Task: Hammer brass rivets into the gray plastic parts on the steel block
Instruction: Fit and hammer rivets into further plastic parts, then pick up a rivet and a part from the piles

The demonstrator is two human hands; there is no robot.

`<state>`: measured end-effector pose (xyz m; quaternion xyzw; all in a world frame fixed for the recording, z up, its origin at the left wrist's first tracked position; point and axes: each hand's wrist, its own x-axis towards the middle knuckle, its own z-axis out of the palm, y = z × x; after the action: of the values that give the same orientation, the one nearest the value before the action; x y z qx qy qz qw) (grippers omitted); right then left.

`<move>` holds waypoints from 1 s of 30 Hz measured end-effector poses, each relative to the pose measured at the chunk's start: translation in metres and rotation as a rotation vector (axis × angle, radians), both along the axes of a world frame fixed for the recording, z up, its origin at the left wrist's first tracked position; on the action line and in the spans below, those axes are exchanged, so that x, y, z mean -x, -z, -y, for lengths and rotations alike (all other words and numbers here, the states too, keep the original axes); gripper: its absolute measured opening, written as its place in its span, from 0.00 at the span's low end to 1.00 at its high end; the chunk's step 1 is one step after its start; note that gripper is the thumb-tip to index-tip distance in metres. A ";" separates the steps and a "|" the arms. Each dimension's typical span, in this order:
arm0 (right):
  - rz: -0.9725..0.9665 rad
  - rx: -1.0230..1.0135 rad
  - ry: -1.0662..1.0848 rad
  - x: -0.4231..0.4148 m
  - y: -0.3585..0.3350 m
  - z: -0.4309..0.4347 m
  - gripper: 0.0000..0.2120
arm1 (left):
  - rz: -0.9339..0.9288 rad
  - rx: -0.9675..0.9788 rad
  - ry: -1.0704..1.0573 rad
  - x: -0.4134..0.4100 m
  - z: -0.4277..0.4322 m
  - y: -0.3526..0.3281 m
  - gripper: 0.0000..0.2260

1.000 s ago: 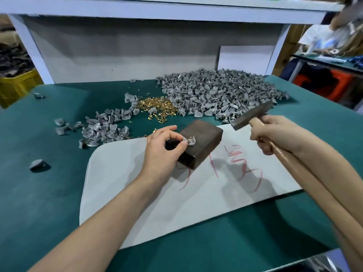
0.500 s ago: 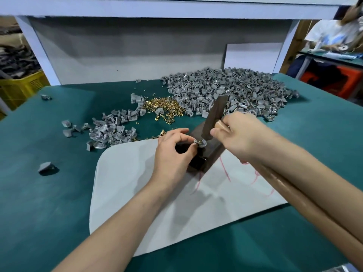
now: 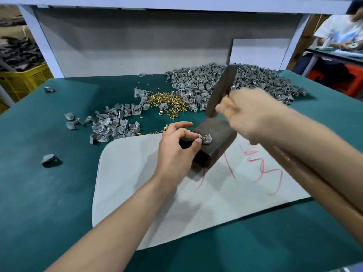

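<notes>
The left hand is pinching a gray plastic part between thumb and forefinger, holding it down on the top face of the steel block. A brass rivet is standing in the part, its head showing just beside the fingertips. The steel block is lying tilted on a pale gray mat, near the mat's far edge; the mat is carrying red handwritten marks to the right of the block.

The right hand is clenched around the wooden handle of a hammer. The hammer head is hanging above the block, apart from the part and rivet, with its striking face pointing downward. The right hand is motion-blurred.

The mat is resting on a green table. At the far side of the table, a large heap of gray parts is lying behind the hammer. A loose pile of brass rivets is lying to the left of that heap, and a smaller pile of gray parts is lying further left, just beyond the mat's corner. Single gray pieces are lying scattered near the table's left edge. A yellow crate is standing off the table at the left. Another person is sitting at a separate table at the far right.
</notes>
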<state>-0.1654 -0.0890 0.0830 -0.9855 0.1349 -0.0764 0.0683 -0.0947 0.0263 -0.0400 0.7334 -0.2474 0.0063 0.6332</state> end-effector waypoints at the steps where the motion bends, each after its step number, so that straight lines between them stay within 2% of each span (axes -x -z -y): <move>1: 0.003 0.007 -0.001 -0.001 0.001 -0.001 0.19 | -0.009 0.007 0.000 -0.001 0.000 0.000 0.08; 4: -0.142 -0.019 -0.032 -0.003 0.016 -0.005 0.19 | 0.035 -0.026 -0.001 -0.001 -0.001 -0.001 0.07; 9: 0.014 -0.059 0.004 0.002 0.001 -0.001 0.19 | -0.008 -0.001 0.000 -0.001 0.000 -0.002 0.11; 12: -0.115 -0.115 0.009 0.004 0.014 -0.004 0.20 | 0.013 -0.011 0.008 0.000 -0.002 -0.002 0.11; 16: -0.047 -0.039 -0.038 0.002 0.004 -0.003 0.20 | -0.031 0.011 0.016 -0.002 -0.001 -0.001 0.10; 19: -0.128 0.010 -0.090 0.000 0.015 -0.005 0.20 | -0.008 -0.013 0.010 -0.002 -0.001 -0.002 0.10; 20: -0.093 -0.078 -0.080 -0.001 0.017 0.002 0.20 | -0.020 0.006 0.011 -0.002 0.000 -0.001 0.10; 21: -0.027 -0.252 -0.044 -0.002 0.019 0.011 0.19 | -0.043 0.030 0.011 -0.001 -0.001 0.000 0.09; 24: 0.180 -0.908 0.098 -0.009 0.024 0.049 0.16 | -0.108 0.064 0.008 0.002 -0.001 -0.001 0.08; 26: 0.192 -1.236 0.218 -0.011 0.038 0.073 0.16 | -0.133 0.078 0.011 0.004 -0.002 -0.002 0.09; 28: 0.137 -1.380 0.319 -0.012 0.059 0.091 0.16 | -0.131 0.077 0.007 0.004 -0.003 -0.002 0.09; 30: 0.093 -1.432 0.335 -0.009 0.077 0.103 0.15 | -0.135 0.076 0.000 0.002 -0.003 -0.002 0.10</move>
<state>-0.1564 -0.1925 0.0065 -0.6613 0.2976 -0.0209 0.6882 -0.0971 0.0292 -0.0381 0.7075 -0.2037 -0.0335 0.6759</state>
